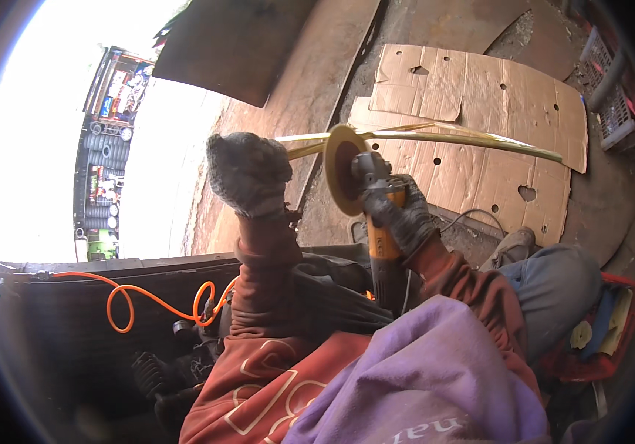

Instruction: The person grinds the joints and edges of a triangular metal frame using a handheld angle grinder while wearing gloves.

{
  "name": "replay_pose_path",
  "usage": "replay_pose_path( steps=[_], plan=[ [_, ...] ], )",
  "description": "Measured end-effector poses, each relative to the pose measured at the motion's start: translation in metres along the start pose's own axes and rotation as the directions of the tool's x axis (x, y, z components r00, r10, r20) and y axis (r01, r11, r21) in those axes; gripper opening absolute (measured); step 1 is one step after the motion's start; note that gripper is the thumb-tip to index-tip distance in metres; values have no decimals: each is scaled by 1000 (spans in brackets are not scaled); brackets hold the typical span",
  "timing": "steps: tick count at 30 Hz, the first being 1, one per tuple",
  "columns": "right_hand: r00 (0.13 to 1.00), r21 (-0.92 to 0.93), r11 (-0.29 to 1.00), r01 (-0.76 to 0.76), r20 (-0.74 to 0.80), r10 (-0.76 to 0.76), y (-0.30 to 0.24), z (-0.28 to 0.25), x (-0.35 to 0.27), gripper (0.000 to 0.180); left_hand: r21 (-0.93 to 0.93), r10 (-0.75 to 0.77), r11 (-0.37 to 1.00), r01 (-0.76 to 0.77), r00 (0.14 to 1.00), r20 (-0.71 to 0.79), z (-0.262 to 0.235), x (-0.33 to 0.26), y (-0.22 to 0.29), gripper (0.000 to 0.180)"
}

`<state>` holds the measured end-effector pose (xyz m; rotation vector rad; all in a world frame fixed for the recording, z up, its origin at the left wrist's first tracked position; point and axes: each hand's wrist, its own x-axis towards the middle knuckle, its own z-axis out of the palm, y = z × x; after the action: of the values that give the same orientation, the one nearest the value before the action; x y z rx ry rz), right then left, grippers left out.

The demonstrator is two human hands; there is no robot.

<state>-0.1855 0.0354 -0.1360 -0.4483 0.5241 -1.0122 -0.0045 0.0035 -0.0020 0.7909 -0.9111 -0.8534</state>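
Observation:
My left hand [249, 174], in a dirty grey work glove, is closed round one end of long, thin, shiny yellowish metal strips [473, 138]. They run to the right from my fist, pass by the grinding disc and narrow together at the far end. My right hand [410, 222], gloved too, is wrapped round the head end of an orange and black angle grinder [384, 244]. Its round tan disc [338, 177] stands nearly upright, right at the strips. Whether the disc touches them or is spinning I cannot tell.
Flattened cardboard [473, 177] with holes lies on the ground ahead. Dark metal sheet [236, 44] juts in at the top. An orange coiled hose [129, 296] hangs at the left. At the right are a red bin [604, 362] and plastic crates [617, 111]. A power cord [480, 211] loops near my shoe.

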Motion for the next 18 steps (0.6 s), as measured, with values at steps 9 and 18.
replay_pose_path(
  steps=[9, 18],
  plan=[
    [999, -21, 999, 30, 22, -29, 9, 5, 3, 38, -108, 16, 993, -50, 955, -297, -12, 8, -2, 35],
    [995, -77, 996, -42, -98, 34, 17, -12, 15, 33, -75, -16, 997, -2, 969, -247, -17, 11, 6, 43]
  ],
)
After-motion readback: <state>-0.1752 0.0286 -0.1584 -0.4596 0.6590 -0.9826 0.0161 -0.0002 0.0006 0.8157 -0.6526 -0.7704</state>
